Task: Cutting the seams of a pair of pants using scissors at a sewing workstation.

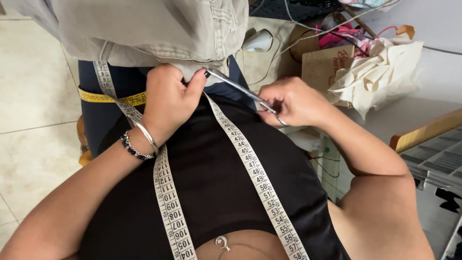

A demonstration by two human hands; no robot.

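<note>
Pale, glossy floor tiles (pixel 33 96) fill the left side of the view, and to the right a light counter (pixel 409 113) carries a brown cardboard box (pixel 325 65) and a crumpled heap of cream cloth (pixel 380 72), with a tangle of thin cords behind them. Hanging at the top is a beige woven cotton garment (pixel 154 29), coarse in texture with stitched seams, its lower edge gathered into a point just above the person's chest. The left hand (pixel 168 101) comes up from the lower left with the wrist bent, its fingers pressed together and pinching that bunched edge between thumb and forefinger; a thin silver bangle and a dark beaded bracelet (pixel 137 144) ring the wrist. The right hand (pixel 296 103) reaches in from the right, forearm angled down toward the elbow, its fingers curled shut through the loops of slim, shiny metal scissors (pixel 240 89). The scissors' long axis runs on a diagonal, handles at lower right and tips pointing up and left, where they meet the pinched cloth beside the left thumb. A white flexible measuring tape (pixel 250 168) with black numerals drapes over the person's black top in two strands, and a yellow tape (pixel 110 98) crosses behind the left hand.
</note>
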